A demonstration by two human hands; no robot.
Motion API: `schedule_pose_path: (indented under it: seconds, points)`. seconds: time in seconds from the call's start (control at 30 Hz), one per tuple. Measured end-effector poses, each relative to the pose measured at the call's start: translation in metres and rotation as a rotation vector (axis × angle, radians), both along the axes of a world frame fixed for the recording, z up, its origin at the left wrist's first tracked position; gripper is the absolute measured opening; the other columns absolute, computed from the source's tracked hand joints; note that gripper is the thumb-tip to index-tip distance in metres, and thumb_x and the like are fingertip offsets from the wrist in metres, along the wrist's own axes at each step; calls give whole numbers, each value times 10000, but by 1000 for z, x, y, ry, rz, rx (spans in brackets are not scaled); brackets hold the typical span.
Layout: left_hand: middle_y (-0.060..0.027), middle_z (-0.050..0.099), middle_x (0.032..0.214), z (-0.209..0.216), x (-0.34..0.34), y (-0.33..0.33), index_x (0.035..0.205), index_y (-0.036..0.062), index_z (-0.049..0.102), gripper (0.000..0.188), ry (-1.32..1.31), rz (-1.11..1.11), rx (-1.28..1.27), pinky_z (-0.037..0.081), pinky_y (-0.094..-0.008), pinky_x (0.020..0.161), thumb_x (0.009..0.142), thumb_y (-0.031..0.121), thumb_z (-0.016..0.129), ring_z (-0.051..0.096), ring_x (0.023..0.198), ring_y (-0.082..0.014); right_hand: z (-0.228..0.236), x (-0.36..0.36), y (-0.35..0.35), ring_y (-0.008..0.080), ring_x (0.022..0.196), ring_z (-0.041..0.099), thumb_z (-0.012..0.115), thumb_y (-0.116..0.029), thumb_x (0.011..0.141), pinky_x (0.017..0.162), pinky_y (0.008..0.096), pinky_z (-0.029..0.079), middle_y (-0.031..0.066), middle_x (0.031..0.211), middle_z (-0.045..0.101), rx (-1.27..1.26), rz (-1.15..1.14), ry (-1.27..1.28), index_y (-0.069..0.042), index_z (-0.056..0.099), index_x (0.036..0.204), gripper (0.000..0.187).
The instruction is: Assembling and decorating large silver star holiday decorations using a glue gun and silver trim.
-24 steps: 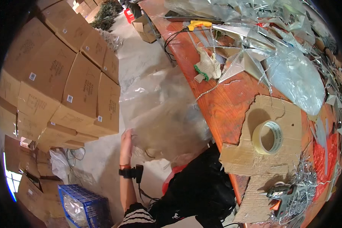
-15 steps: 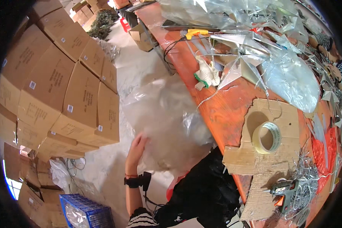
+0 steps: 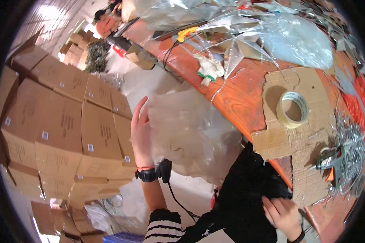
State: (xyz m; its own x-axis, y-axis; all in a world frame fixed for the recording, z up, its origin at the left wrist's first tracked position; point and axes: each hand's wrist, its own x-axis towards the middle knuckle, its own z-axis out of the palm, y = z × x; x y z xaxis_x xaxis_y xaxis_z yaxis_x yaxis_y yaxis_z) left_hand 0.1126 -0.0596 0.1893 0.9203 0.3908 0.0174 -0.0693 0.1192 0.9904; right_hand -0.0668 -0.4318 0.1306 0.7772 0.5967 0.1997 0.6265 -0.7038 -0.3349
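A large clear plastic bag (image 3: 186, 133) stands puffed up between my left side and the orange table. My left hand (image 3: 142, 129) is raised at the bag's left edge, fingers stretched upward and apart. Its palm is partly blurred against the plastic, and I cannot see whether any finger pinches the film. Lower right, my right hand (image 3: 282, 214) rests by the black cloth (image 3: 247, 194) over my lap, near the table edge. Its fingers are loosely spread, slightly bent, with nothing visible in them.
On the orange table (image 3: 239, 101) lie torn cardboard (image 3: 275, 141), a tape roll (image 3: 292, 109), a glue gun (image 3: 332, 164), a white glove (image 3: 209, 69) and silver star ornaments (image 3: 239, 50). Stacked cartons (image 3: 61, 121) rise at left. Another person (image 3: 105, 26) is far off.
My view has shifted. My left hand has risen along the bag, its fingers now pointing up. The bag looks more upright and spread. My right hand has come into view at the lower right.
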Motion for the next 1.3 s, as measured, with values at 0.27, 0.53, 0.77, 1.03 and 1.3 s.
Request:
schedule_pose_path:
  seconds: [0.27, 0.53, 0.77, 1.03, 1.3]
  points:
    - [-89, 462, 1311, 3, 12, -45, 1316, 37, 434, 430, -29, -473, 120, 488, -274, 820, 893, 43, 512, 546, 988, -125, -22, 60, 78, 195, 637, 585, 639, -99, 727, 586, 288, 514, 94, 985, 541, 48, 78, -13, -293, 471, 1287, 616]
    - [-106, 374, 1398, 3, -28, -36, 1329, 6, 393, 483, -101, -537, -12, 473, -364, 898, 869, 4, 538, 515, 1080, -190, -36, 92, 128, 257, 650, 585, 616, -38, 721, 621, 341, 523, 117, 949, 542, 213, 121, 59, -347, 421, 1337, 716]
    - [-124, 416, 1373, 2, -44, -3, 1301, -13, 432, 499, -158, -366, 65, 442, -331, 917, 818, -69, 544, 507, 1114, -174, -40, 103, 131, 228, 732, 606, 574, -36, 729, 627, 320, 538, 104, 900, 535, 318, 164, -35, -329, 440, 1322, 675]
    - [-141, 484, 1321, 11, -59, -1, 1276, -12, 474, 495, -154, -243, 149, 431, -260, 856, 791, -88, 545, 533, 974, -107, -60, 122, 138, 315, 811, 602, 567, -8, 736, 646, 364, 539, 193, 986, 494, 82, 82, 96, -367, 354, 1363, 753]
    - [-95, 546, 1230, 16, -63, 40, 1245, 15, 514, 520, -59, -193, 433, 385, -209, 775, 739, -33, 624, 483, 898, -71, -79, 144, 146, 346, 1157, 476, 558, -49, 832, 916, 377, 435, 181, 1280, 479, 566, 182, 358, -5, 515, 1175, 349]
